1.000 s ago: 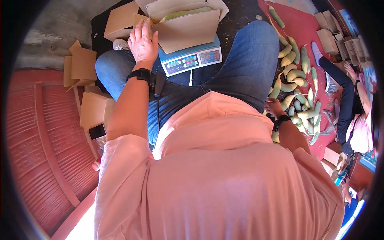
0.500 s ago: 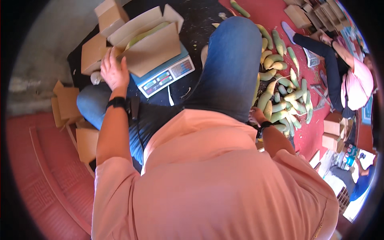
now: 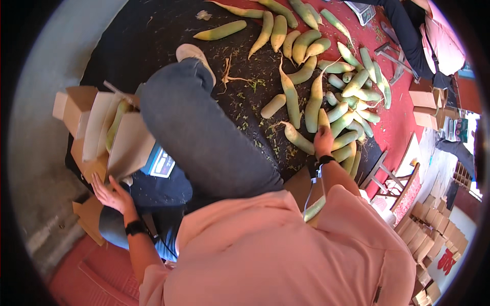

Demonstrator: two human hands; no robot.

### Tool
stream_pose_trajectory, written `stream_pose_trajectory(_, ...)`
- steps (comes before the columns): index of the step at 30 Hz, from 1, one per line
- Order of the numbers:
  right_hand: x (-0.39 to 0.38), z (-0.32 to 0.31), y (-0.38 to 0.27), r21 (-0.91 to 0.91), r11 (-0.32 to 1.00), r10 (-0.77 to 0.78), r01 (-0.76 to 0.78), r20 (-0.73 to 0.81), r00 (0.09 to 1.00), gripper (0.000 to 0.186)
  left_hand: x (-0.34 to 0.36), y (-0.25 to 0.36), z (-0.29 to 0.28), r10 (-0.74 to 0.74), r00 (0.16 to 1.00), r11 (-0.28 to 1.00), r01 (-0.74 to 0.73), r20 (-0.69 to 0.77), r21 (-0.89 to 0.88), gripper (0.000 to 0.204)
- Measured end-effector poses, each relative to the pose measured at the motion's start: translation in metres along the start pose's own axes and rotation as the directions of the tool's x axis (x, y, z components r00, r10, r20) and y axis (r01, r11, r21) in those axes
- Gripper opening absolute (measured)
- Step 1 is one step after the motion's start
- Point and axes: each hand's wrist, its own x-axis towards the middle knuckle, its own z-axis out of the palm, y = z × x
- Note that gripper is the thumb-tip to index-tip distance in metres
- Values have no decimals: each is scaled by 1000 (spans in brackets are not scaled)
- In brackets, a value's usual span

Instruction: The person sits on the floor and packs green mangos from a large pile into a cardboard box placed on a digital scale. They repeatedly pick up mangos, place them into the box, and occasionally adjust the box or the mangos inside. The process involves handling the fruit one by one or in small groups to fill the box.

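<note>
My left hand [image 3: 113,196] is open, its fingers spread against the near end of an opened cardboard box [image 3: 131,145]. Inside that box lies a long green radish [image 3: 117,125]. The box sits on a blue scale [image 3: 162,164], partly hidden by my raised knee. On the right, my right hand [image 3: 323,142] is closed around the near end of a radish [image 3: 323,119] at the edge of a pile. Beside it lies a longer radish with a thin root tail [image 3: 314,104]. More radishes [image 3: 353,86] are heaped just beyond.
Several radishes [image 3: 220,30] are spread over the dark mat, with leaf scraps and a loose root [image 3: 230,76]. At upper right sits another person [image 3: 443,38] in pink, near a small stool [image 3: 395,60]. Stacked cartons [image 3: 426,232] stand at lower right.
My view has turned toward the right, bringing more of the pile into sight. My right hand has reached forward from beside my hip onto a radish. My left hand stays at the box, still open.
</note>
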Motion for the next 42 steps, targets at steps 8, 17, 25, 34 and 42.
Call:
stream_pose_trajectory(8, 116, 13, -25, -182, 944, -269, 274, 56, 962, 38, -2, 8, 20, -119, 949, 992, 102, 291, 72, 40)
stream_pose_trajectory(17, 94, 97, -131, -270, 186, -812, 945, 499, 303, 24, 2, 16, 15, -133, 934, 989, 106, 331, 99, 42)
stream_pose_trajectory(25, 99, 120, -121, -125, 928, -205, 351, 616, 761, 53, 3, 16, 12, -97, 943, 995, 103, 319, 1, 42)
stream_pose_trajectory(34, 187, -64, -334, 406, 877, -411, 256, 357, 839, 65, 0, 13, 1, -246, 947, 913, 297, 205, -278, 21)
stream_pose_trajectory(42, 12, -74, -634, 510, 296, -723, 808, 672, -159, 59, -13, 13, 3, -399, 903, 767, 425, 161, -481, 26)
